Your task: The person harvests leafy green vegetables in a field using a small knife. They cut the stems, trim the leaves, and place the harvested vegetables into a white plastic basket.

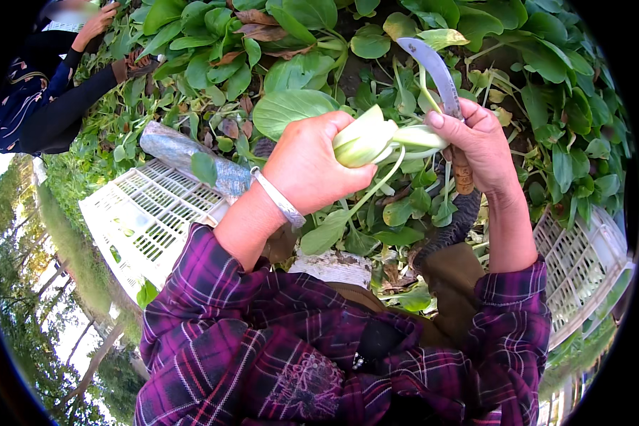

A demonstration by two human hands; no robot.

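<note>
My left hand (309, 160), with a silver bangle at the wrist, is closed around the pale base of a leafy green vegetable (363, 137), probably bok choy. A curved harvesting knife (436, 72) with a wooden handle (463, 173) is gripped in my right hand (482, 141), its blade pointing up and left. The right thumb and fingers also touch a pale leaf stalk (420, 138) beside the blade. One drooping leaf (325, 232) on a long stem hangs below the vegetable. Part of the vegetable is hidden behind my left hand.
Dense leafy plants (298, 74) grow ahead of me. White plastic crates (144, 213) stand at left and, as another crate (586, 271), at right. A rolled woven sheet (197, 160) lies across the left crate's edge. Another person (48, 101) crouches at upper left.
</note>
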